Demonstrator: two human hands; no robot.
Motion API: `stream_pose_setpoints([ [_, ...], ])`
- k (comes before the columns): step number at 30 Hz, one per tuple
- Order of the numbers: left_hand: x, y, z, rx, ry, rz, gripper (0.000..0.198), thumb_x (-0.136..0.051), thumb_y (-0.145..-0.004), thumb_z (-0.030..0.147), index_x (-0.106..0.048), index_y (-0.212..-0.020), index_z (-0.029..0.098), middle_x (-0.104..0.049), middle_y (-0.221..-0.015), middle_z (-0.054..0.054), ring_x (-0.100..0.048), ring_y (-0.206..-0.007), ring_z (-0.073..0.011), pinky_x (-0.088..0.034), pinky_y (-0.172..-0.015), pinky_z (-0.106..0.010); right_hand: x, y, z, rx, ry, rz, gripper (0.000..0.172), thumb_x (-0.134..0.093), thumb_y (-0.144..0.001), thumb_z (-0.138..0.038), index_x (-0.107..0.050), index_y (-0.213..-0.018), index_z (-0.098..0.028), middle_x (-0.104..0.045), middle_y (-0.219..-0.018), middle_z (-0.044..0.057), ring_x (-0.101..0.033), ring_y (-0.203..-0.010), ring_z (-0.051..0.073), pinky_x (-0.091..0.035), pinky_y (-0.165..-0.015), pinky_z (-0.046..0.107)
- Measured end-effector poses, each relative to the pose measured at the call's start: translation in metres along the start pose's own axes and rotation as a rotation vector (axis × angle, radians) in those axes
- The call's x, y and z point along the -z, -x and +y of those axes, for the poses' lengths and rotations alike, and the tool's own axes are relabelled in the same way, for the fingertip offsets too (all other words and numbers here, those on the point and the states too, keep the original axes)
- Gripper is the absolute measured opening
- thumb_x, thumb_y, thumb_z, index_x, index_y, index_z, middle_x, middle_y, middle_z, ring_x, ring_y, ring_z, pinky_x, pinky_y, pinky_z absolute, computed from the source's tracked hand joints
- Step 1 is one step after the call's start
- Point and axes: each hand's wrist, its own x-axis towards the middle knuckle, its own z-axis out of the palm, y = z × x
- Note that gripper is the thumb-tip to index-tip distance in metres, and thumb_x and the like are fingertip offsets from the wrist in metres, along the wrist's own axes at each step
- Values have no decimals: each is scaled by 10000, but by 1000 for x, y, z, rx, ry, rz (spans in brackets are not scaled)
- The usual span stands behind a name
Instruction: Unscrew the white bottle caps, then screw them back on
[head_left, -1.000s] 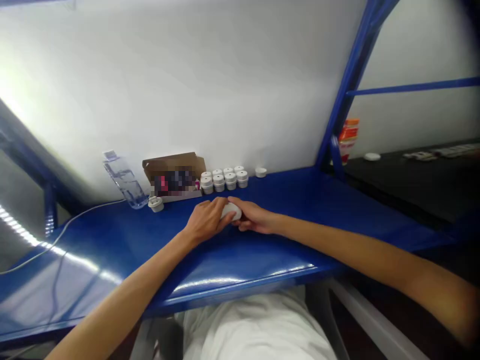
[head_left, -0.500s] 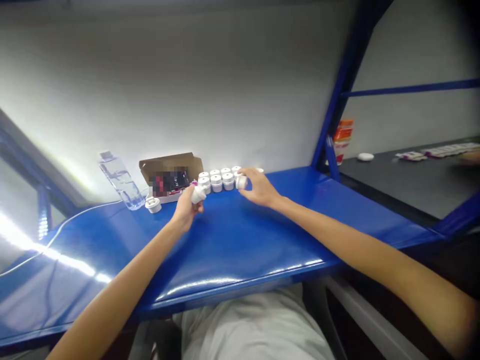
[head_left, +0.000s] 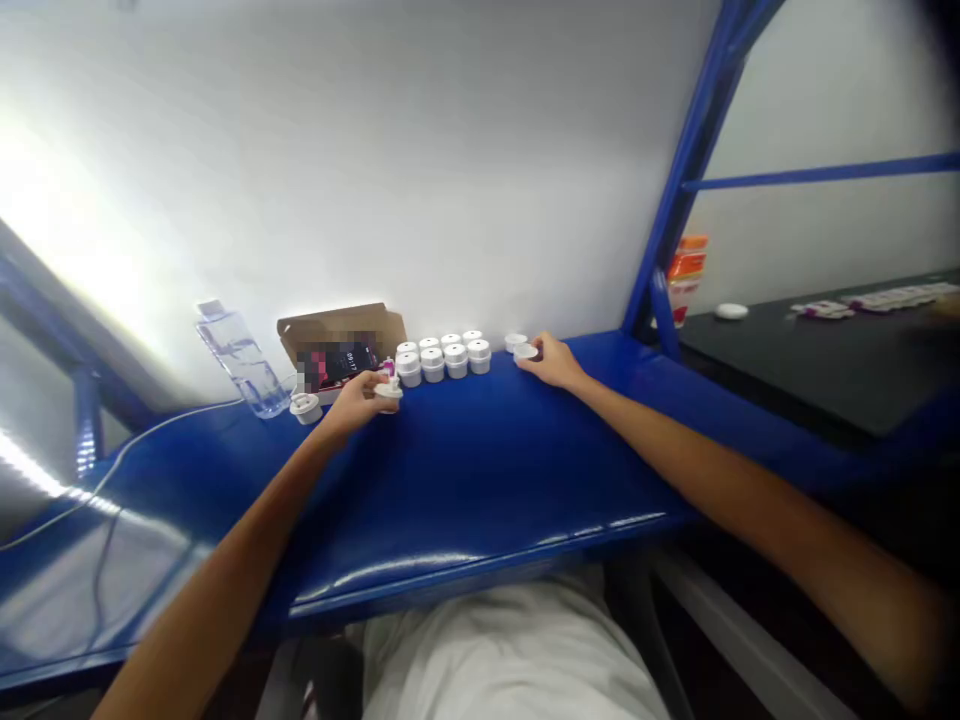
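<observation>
My left hand (head_left: 354, 402) is closed on a white round plastic part (head_left: 388, 391), pinched at its side; the part has a raised piece on top. It is held just above the blue table, in front of the cardboard box. Farther right, the fingers of my right hand (head_left: 553, 362) grip a shallow white plastic cup (head_left: 526, 352), its open side up. A second white cup (head_left: 515, 342) stands right behind it. Between my hands, several white lidded containers (head_left: 455, 360) stand in two rows. Another white round part (head_left: 306, 408) rests left of my left hand.
An open cardboard box (head_left: 341, 322) holds a phone (head_left: 351, 362) and small pink-and-white items. A clear water bottle (head_left: 244, 362) stands beside it, with a white cable (head_left: 150, 433) trailing left. Blue frame posts (head_left: 679, 190) divide this table from a dark one (head_left: 795, 360) at right.
My right hand has moved right, from the end of the container rows to the white cup. A container now stands where it was. My left hand has shifted slightly left, turning its part upright.
</observation>
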Motion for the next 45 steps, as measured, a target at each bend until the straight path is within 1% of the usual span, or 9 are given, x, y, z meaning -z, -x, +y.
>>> stream_pose_setpoints([
  [7, 16, 3, 1, -4, -837, 100, 447, -627, -775, 453, -594, -1127, 179, -710, -1108, -167, -674, -1034, -367, -495, -826, -403, -5, -3, 7, -12, -62, 28, 412, -790, -731, -420, -519, -962, -212, -663, -913, 41, -627, -841, 222, -467, -748, 322],
  [15, 34, 3, 0, 36, -1095, 138, 438, -570, -829, 450, -607, -1145, 149, -681, -1176, -208, -632, -1122, -397, -497, -884, -449, -3, 2, -14, 263, -10, 143, 577, -755, -750, -473, -535, -1201, -187, -572, -1228, 148, -586, -1134, 318, -485, -998, 457],
  [20, 42, 4, 0, 87, -1107, 126, 439, -581, -823, 419, -603, -1173, 156, -693, -1146, -206, -624, -1121, -411, -484, -910, -504, -7, 20, -53, 527, 49, -29, 685, -628, -892, -455, -399, -1489, -209, -436, -1539, 159, -433, -1417, 328, -375, -1164, 504],
  [26, 45, 7, 1, 82, -1147, 136, 422, -580, -825, 364, -597, -1194, 159, -657, -1222, -219, -562, -1202, -421, -457, -958, -552, -12, 32, -66, 567, 140, -279, 725, -545, -965, -474, -256, -1607, -300, -270, -1675, 102, -258, -1536, 355, -263, -1216, 594],
  [31, 45, 8, -2, 45, -1135, 171, 422, -588, -821, 336, -589, -1211, 175, -622, -1250, -214, -527, -1225, -414, -458, -960, -556, -7, 31, -71, 600, 47, -175, 684, -597, -927, -382, -371, -1544, -195, -447, -1514, 175, -463, -1390, 330, -385, -1162, 509],
  [35, 41, 4, -1, -33, -1046, 221, 440, -617, -811, 378, -610, -1201, 174, -599, -1260, -206, -519, -1227, -426, -447, -978, -567, 0, 33, -81, 553, -12, -108, 412, -597, -913, -316, -612, -1302, -179, -567, -1200, 135, -614, -1059, 271, -509, -988, 438],
  [40, 4, 15, 19, -425, -641, 43, 454, -587, -885, 492, -584, -1225, 192, -634, -1228, -131, -597, -1151, -313, -466, -997, -440, 2, 55, -110, 437, -229, -222, 339, -746, -801, -451, -672, -1000, -186, -580, -1075, 79, -593, -889, 205, -524, -811, 349],
  [43, -32, 38, 39, -477, -358, -180, 689, -661, -846, 564, -447, -1400, 217, -675, -1122, -87, -667, -898, -247, -508, -831, -368, -2, 80, -139, 192, -543, -333, 428, -747, -770, -586, -614, -841, -186, -601, -842, 28, -570, -781, 180, -497, -700, 303],
  [45, -50, 53, 51, -462, -242, -186, 717, -687, -841, 551, -432, -1424, 221, -690, -997, -62, -659, -793, -235, -488, -771, -341, -4, 96, -157, 12, -861, -489, 485, -625, -840, -675, -600, -841, -191, -602, -759, 14, -564, -697, 160, -468, -592, 266],
])
